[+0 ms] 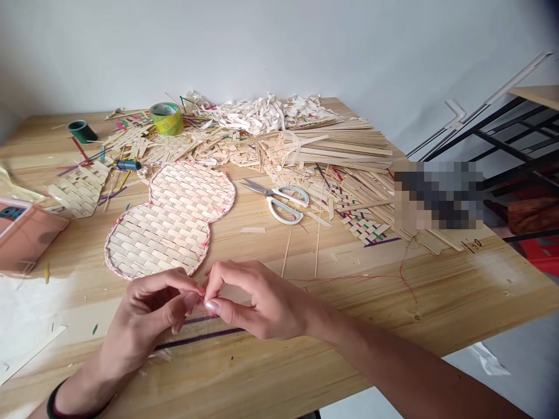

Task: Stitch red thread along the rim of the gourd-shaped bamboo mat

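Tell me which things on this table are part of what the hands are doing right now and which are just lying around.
In use: left hand and right hand pinching a red thread at their fingertips, just below the woven gourd-shaped mat.

Lying about: scissors, yellow-green tape roll, dark green spool, pile of loose strips, small woven piece, purple strip.

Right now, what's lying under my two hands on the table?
Two purple strips run along the wooden table under the left hand and right hand. Their middle parts are covered, and whatever the fingertips pinch is too small to tell.
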The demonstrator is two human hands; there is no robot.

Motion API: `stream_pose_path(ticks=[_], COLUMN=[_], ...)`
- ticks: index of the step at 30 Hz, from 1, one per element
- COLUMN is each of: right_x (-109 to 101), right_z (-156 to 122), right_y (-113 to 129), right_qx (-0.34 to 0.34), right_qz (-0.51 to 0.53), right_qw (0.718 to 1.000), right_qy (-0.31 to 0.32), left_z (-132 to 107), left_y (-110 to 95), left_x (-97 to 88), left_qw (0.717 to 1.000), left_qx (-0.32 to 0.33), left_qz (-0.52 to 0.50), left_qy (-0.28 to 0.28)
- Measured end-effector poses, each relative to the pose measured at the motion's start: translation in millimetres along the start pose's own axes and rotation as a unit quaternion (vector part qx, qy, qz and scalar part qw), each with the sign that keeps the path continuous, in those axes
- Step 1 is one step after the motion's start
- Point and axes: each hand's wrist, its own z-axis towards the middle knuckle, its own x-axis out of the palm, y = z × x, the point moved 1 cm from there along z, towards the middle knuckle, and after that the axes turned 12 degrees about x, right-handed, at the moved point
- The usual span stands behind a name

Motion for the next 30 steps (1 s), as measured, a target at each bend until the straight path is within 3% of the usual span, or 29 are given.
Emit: stream_pose_path(ticks=[11,30], right_x=[2.7,-0.5], right_z=[-1.1,-1.3], right_y=[2.0,6.0], right_qx=[0.079,0.138], right_qz=[0.093,0.127], right_qw=[0.992,0.982], right_qy=[0.043,0.004], left_z=[8.5,7.8], left_y=[-13.2,-10.3], left_x=[12.3,8.6], left_qw=[0.987,0.978], left_qx=[-0.054,-0.075], left_qz=[-0.154,-0.184], left_qy=[0.004,0.054])
